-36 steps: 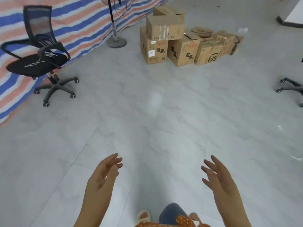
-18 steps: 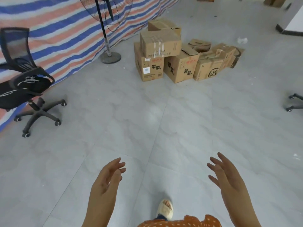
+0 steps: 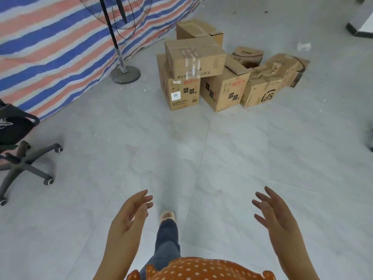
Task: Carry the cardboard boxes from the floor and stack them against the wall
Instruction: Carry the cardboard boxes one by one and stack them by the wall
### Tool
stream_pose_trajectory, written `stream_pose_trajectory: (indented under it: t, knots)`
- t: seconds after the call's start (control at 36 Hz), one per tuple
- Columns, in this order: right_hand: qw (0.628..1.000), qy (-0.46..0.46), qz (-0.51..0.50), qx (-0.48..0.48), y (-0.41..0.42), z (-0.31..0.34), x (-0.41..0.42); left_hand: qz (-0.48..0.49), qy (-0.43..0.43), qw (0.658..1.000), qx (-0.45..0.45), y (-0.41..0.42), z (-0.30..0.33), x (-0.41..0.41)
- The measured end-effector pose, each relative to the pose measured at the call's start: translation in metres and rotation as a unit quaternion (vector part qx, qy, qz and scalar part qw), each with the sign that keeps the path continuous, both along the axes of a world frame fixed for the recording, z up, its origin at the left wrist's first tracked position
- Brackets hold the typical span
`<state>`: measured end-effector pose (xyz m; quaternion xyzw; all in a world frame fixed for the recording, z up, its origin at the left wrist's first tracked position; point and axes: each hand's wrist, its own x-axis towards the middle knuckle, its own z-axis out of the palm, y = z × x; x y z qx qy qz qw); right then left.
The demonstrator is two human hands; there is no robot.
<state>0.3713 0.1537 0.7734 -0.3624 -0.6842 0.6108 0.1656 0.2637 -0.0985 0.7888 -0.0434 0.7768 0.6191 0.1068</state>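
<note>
Both hands are raised in front of the person, palms turned toward each other, and neither grip holds anything. The left hand has its fingers loosely spread and slightly bent; the right hand has its fingers straight and apart. The brown cardboard boxes stand in a cluster on the grey tiled floor, well apart from both hands and ahead of them, near the blue, orange and white striped tarpaulin wall. One taped brown box sits on top of two lower ones. A black pedestal fan stands just left of the cluster. A black office chair is at the floor's left edge.
</note>
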Motion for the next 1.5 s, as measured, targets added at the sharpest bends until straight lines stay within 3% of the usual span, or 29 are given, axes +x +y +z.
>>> stream_pose_trajectory:
  t: [0.22,0.5,0.97,1.28,1.5]
  knots:
    - [0.999,0.030,-0.017,-0.012,0.016,0.014,-0.166,-0.020,0.042,0.999,0.007,0.025,0.032,-0.184]
    - [0.998,-0.010,-0.054,-0.020,0.085,0.002,-0.288,-0.085,0.001,0.996,-0.034,0.101,0.020,-0.315]
    - [1.000,-0.012,0.003,0.020,0.340,0.016,-0.506,0.032,-0.010,0.999,-0.008,0.324,0.014,-0.503]
    - [0.999,-0.033,0.016,-0.017,0.426,0.000,-0.617,0.062,-0.030,0.996,-0.052,0.403,0.007,-0.611]
    - [1.000,-0.031,0.006,-0.003,0.491,-0.010,-0.748,0.058,-0.043,0.996,-0.049,0.467,-0.015,-0.747]
